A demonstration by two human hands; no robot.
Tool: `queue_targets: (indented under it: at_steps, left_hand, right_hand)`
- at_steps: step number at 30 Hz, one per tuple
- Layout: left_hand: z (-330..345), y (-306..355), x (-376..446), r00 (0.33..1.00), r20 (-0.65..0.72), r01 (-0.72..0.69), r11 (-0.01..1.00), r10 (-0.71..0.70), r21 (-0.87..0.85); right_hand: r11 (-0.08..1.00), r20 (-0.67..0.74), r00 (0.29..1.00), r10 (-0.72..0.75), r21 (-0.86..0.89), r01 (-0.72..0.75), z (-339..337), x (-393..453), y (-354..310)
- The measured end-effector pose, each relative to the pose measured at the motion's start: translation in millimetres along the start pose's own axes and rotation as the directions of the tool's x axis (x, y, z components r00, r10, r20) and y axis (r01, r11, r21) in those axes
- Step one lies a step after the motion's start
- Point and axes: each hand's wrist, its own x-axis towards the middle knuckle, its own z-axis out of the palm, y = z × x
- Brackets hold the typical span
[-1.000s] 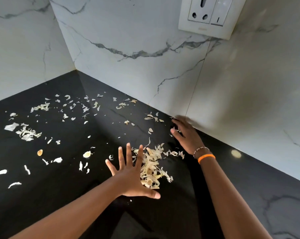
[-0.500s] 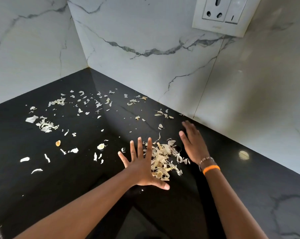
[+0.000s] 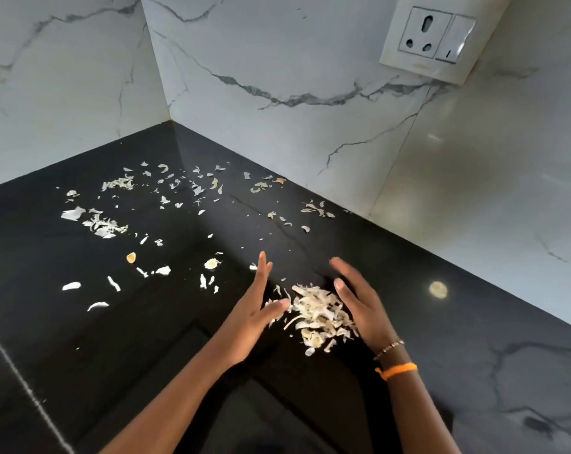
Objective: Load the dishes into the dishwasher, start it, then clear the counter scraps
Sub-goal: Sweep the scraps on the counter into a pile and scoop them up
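Flanking a heap of papery peel scraps (image 3: 317,316) on glossy black counter (image 3: 146,339), left hand (image 3: 254,309) and right hand (image 3: 359,306) lie flat-fingered.

The scene was lit evenly and rather brightly, and a soft warm patch was seen on the marble wall (image 3: 441,178) at the right. A small round glare spot (image 3: 438,289) was reflected on the glossy black counter (image 3: 146,339), and the pale wall was mirrored there too. Soft shadows were cast under both forearms. Slight motion blur was noticed on the left hand (image 3: 251,309) and right hand (image 3: 359,306). Straight lines were bent near the edges by the wide-angle lens.
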Motion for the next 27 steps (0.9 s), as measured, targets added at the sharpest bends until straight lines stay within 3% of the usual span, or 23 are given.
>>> queue_targets:
  at_steps: [1,3,5,10,12,16,18,19,22,24,25,27]
  left_hand:
    - [-7,-5,-15,0.999,-0.012,-0.035,0.999,0.035,0.014]
    - [-22,-17,-45,0.994,-0.072,-0.082,0.994,0.087,0.072]
    - [-35,-25,-63,0.983,-0.146,-0.096,0.989,0.112,0.111]
    - [-58,-27,-81,0.94,-0.293,-0.094,0.957,0.177,0.275]
    - [-71,-28,-88,0.93,-0.317,-0.073,0.941,0.184,0.33]
    - [-106,-36,-109,0.915,-0.35,-0.02,0.888,0.201,0.459]
    - [-129,-40,-121,0.901,-0.385,0.032,0.853,0.202,0.521]
    - [-139,-42,-124,0.893,-0.407,0.065,0.84,0.192,0.538]
    - [-176,-48,-136,0.869,-0.473,0.161,0.818,0.148,0.552]
    - [-199,-53,-139,0.866,-0.481,0.226,0.748,0.139,0.624]
    - [-211,-56,-142,0.864,-0.478,0.257,0.678,0.158,0.689]
    - [-233,-64,-147,0.856,-0.482,0.322,0.539,0.185,0.778]
  right_hand:
    - [0.973,-0.055,0.998,0.032,-0.228,-0.044,-2,-5,7]
    - [0.813,-0.066,0.992,0.108,-0.568,-0.127,9,-17,19]
    - [0.739,-0.114,0.99,0.082,-0.66,-0.137,39,-23,17]
    - [0.806,-0.29,0.955,0.065,-0.548,-0.221,146,7,-23]
    - [0.869,-0.273,0.957,0.096,-0.446,-0.215,175,27,-45]
    - [0.999,-0.195,0.981,0.011,-0.032,-0.017,188,32,-79]
    - [0.953,-0.038,0.981,-0.193,-0.247,0.178,199,5,-87]
    - [0.861,0.115,0.943,-0.312,-0.385,0.332,207,-13,-85]
    - [0.486,0.575,0.697,-0.428,-0.503,0.715,239,-62,-77]
    - [0.391,0.723,0.594,-0.351,-0.464,0.795,248,-67,-71]
    - [0.391,0.741,0.585,-0.329,-0.457,0.799,248,-59,-71]
    - [0.421,0.702,0.644,-0.306,-0.507,0.752,243,-31,-71]
